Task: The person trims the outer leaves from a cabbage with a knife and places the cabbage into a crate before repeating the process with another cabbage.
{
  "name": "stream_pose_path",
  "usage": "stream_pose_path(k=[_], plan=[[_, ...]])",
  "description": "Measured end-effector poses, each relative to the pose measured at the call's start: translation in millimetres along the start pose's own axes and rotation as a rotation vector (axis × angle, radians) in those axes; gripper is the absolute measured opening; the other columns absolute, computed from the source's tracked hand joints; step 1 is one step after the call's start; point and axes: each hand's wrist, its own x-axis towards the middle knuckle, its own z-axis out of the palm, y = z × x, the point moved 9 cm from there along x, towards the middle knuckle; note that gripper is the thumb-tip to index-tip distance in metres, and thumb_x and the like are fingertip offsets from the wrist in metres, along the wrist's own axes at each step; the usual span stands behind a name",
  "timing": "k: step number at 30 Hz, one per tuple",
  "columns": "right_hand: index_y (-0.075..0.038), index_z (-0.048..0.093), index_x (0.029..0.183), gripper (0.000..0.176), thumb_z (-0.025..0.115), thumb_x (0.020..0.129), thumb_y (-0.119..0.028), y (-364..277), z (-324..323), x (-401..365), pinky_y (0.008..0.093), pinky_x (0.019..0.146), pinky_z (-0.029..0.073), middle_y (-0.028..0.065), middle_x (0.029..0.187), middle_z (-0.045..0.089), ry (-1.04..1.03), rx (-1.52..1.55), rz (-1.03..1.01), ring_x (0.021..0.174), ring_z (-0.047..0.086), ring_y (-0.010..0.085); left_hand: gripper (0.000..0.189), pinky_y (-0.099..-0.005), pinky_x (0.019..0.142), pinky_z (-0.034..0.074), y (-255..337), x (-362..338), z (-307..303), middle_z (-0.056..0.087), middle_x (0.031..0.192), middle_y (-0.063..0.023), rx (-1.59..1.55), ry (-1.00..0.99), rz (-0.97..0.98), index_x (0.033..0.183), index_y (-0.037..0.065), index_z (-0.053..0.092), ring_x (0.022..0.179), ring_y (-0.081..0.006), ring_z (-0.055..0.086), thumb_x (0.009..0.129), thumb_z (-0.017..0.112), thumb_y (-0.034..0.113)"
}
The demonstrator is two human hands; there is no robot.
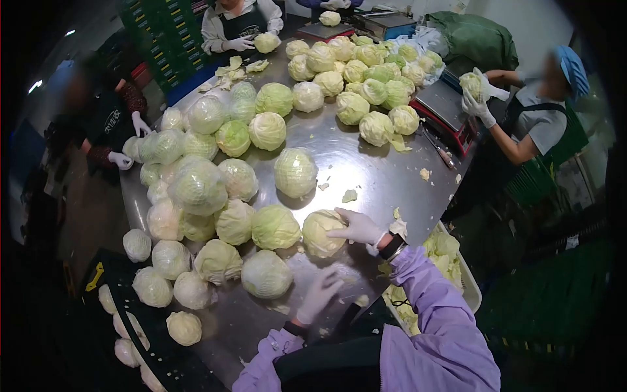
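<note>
My right hand (358, 228), in a white glove, grips the right side of a pale cabbage (321, 234) on the metal table (372, 186). Its fingers curve over the top of that head. Lower down, my left hand (320, 297), also gloved, is held above the table near the front edge with its fingers stretched out and nothing in them. The nearest head to it is a film-wrapped cabbage (266, 274), apart from the hand. A greener bare cabbage (275, 227) sits just left of the gripped one. Another wrapped cabbage (295, 173) stands farther back.
Many wrapped cabbages (198, 185) are heaped on the left, and bare cabbages (353, 108) at the back. A white bin (471, 287) of leaves stands at right, a dark crate (124, 297) front left. A scale (444, 108) and several co-workers surround the table.
</note>
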Motion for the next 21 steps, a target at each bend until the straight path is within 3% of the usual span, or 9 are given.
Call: stream_pose_path(k=[2,4,6,7,10,14,17,20,21], plan=[[0.005,0.042,0.136,0.087,0.075,0.074,-0.047,4.0,4.7,-11.0,0.0342,0.100,0.041,0.0244,0.124,0.057,0.025,0.119,-0.020,0.117,0.055,0.0305,0.075,-0.0435,0.103,0.037,55.8,-12.8,-31.6,0.035,0.141,-0.0216,0.518,0.391,0.319,0.136,0.000,0.040,0.131,-0.0327,0.036,0.073,0.078,0.016],[0.002,0.042,0.137,0.086,0.075,0.075,-0.048,12.8,5.9,-29.2,0.0318,0.087,0.049,0.0207,0.118,0.060,0.160,0.036,-0.090,0.102,0.063,0.0261,0.085,-0.0471,0.105,0.034,112.6,-21.6,-5.3,0.027,0.146,-0.0230,1.174,0.397,0.548,0.138,0.002,0.038,0.134,-0.0405,0.028,0.066,0.081,0.018],[0.000,0.041,0.138,0.081,0.071,0.079,-0.048,31.1,31.8,-55.3,0.0263,0.063,0.052,0.0140,0.108,0.063,-0.057,0.348,0.240,0.078,0.066,0.0183,0.087,-0.0479,0.105,0.033,116.0,-4.9,0.3,0.026,0.146,-0.0231,1.310,0.325,0.515,0.138,0.004,0.038,0.133,-0.0435,0.027,0.065,0.082,0.019],[-0.003,0.039,0.140,0.072,0.064,0.086,-0.045,34.6,42.4,-66.0,0.0209,0.046,0.044,0.0081,0.099,0.063,-0.108,0.449,0.247,0.061,0.061,0.0113,0.088,-0.0488,0.106,0.033,114.4,2.9,2.7,0.025,0.147,-0.0231,1.450,0.289,0.478,0.138,0.005,0.038,0.133,-0.0464,0.025,0.064,0.082,0.021],[-0.005,0.046,0.135,0.056,0.059,0.091,-0.039,93.3,57.7,-95.4,0.0193,0.046,0.042,0.0056,0.086,0.063,0.116,0.909,0.406,0.057,0.057,0.0079,0.091,-0.0483,0.105,0.034,109.3,22.8,17.3,0.023,0.148,-0.0221,1.355,0.028,0.467,0.138,0.008,0.039,0.133,-0.0466,0.024,0.061,0.083,0.022],[-0.003,0.053,0.118,0.036,0.054,0.094,-0.031,181.8,2.2,-163.1,0.0211,0.046,0.044,0.0055,0.089,0.063,0.668,1.127,0.473,0.058,0.058,0.0093,0.094,-0.0510,0.099,0.037,105.4,25.9,10.7,0.031,0.142,-0.0220,1.263,0.196,0.523,0.141,0.016,0.036,0.128,-0.0439,0.032,0.061,0.082,0.031],[-0.002,0.050,0.118,0.034,0.056,0.093,-0.025,195.0,-14.4,-195.1,0.0224,0.046,0.044,0.0058,0.089,0.063,0.845,0.791,0.388,0.060,0.059,0.0100,0.091,-0.0504,0.100,0.037,106.0,7.5,-3.9,0.034,0.136,-0.0229,1.063,0.342,0.569,0.139,0.012,0.037,0.125,-0.0430,0.033,0.063,0.081,0.032],[-0.002,0.041,0.133,0.051,0.059,0.092,-0.026,123.5,39.9,-188.8,0.0219,0.046,0.044,0.0049,0.091,0.060,0.518,0.823,0.401,0.056,0.058,0.0098,0.085,-0.0465,0.101,0.037,83.5,-11.4,-15.0,0.038,0.134,-0.0221,0.847,0.290,0.432,0.138,0.005,0.037,0.125,-0.0379,0.037,0.069,0.080,0.029],[-0.006,0.037,0.141,0.056,0.058,0.093,-0.028,98.6,59.0,-184.1,0.0207,0.046,0.044,0.0036,0.090,0.058,0.341,0.817,0.369,0.060,0.058,0.0076,0.075,-0.0403,0.102,0.039,61.3,-14.4,-18.5,0.043,0.132,-0.0185,0.483,0.190,0.421,0.135,0.000,0.037,0.123,-0.0274,0.043,0.076,0.076,0.023]])
